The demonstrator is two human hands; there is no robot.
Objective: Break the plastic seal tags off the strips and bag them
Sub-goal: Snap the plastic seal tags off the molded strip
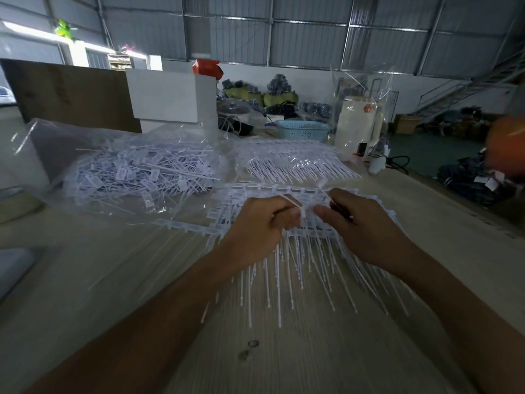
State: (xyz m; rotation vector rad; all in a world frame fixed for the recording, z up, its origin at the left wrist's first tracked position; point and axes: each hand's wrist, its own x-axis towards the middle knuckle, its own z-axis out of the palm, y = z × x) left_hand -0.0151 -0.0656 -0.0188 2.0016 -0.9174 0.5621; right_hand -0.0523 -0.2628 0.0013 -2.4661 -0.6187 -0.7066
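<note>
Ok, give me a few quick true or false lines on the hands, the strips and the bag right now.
1. Both hands pinch seal tags over the stack of strips. True: the left hand and right hand each hold one.
2. The clear bag with loose tags lies left of the hands. True.
3. The blue basket sits between the hands. False: it stands at the far end of the table.
4. The strips under the hands are red. False: they are white.
5. More strips wrapped in plastic lie beyond the hands. True.
</note>
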